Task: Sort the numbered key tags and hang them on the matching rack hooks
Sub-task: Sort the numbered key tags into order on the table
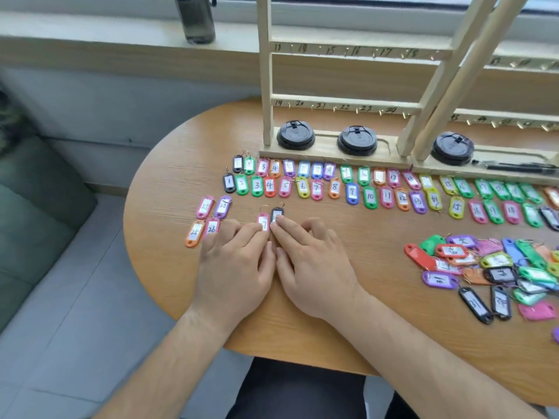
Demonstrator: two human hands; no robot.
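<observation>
Two rows of coloured numbered key tags lie in order along the foot of the wooden rack, whose rails carry numbered hooks. Several tags in the twenties sit apart at the left. My left hand lies flat on the table, its index fingertip on a pink tag. Beside it my right hand lies flat too, with its index fingertip pressing a black tag. An unsorted heap of tags lies to the right.
Three black cup lids rest on the rack's base, with black pens at its right end. A dark bottle stands on the window sill. The round wooden table curves away at the left above a grey floor.
</observation>
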